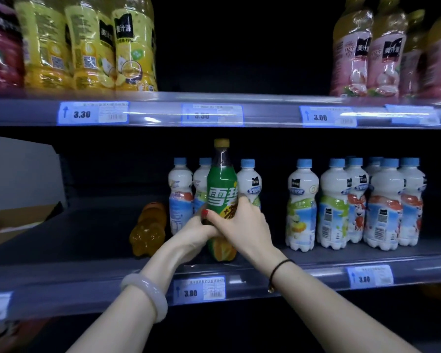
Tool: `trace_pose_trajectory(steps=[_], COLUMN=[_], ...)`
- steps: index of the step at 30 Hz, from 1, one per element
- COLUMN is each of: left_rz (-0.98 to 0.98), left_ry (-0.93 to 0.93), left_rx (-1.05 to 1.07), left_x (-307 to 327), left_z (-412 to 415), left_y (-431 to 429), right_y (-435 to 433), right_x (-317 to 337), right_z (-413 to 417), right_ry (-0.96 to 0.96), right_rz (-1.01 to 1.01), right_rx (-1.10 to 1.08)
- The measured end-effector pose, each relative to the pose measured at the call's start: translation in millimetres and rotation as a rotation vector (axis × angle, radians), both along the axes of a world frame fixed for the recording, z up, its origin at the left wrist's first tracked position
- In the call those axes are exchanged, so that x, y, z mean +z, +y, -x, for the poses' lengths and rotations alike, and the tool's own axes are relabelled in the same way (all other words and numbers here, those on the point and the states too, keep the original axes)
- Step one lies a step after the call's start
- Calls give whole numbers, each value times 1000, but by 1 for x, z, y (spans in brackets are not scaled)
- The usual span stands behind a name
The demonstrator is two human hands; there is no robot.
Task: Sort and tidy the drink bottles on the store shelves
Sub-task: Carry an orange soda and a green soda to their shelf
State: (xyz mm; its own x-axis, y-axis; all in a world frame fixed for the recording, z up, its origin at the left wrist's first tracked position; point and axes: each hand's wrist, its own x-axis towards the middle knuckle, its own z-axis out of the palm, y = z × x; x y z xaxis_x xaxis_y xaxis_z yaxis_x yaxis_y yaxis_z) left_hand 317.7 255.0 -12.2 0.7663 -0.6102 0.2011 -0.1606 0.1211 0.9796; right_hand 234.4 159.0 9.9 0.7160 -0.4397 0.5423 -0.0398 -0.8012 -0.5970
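- Far left on the upper shelf (214,96) stands a red-labelled bottle (0,47), and just right of it a tight row of yellow juice bottles (87,44).
- On the lower shelf (87,250), left of centre, an orange bottle (148,229) lies on its side, apart from the upright ones.
- The left hand (194,235), a pale bangle (145,293) on its wrist, is closed around the lower part of the green soda bottle (222,197).
- That green soda bottle stands upright near the front edge of the lower shelf, yellow cap on top, just in front of a small group of white milk-drink bottles (181,194) with blue caps.
- The right hand (239,222), a thin black cord (278,272) on its wrist, wraps the same bottle from the right; both hands hold it together.
- Further right on the lower shelf, a larger cluster of white bottles (354,202) stands packed together, with a gap between it and the small group.
- Top right, pink-labelled juice bottles (372,52) fill the upper shelf.
- Blue price tags (93,113) line both shelf edges.
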Motion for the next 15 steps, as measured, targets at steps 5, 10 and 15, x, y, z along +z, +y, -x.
trace_pose_trajectory(steps=[5, 10, 15], left_rz=[32, 51, -575], left_ry=[-44, -299, -400], left_rx=[89, 445, 992], left_x=[5, 18, 21], left_z=[3, 5, -26], left_y=[16, 43, 82], right_y=[8, 14, 16], right_x=[-3, -6, -12], right_z=[-16, -22, -21], right_ry=[-56, -36, 30], right_rz=[-133, -221, -285], right_rx=[27, 128, 159])
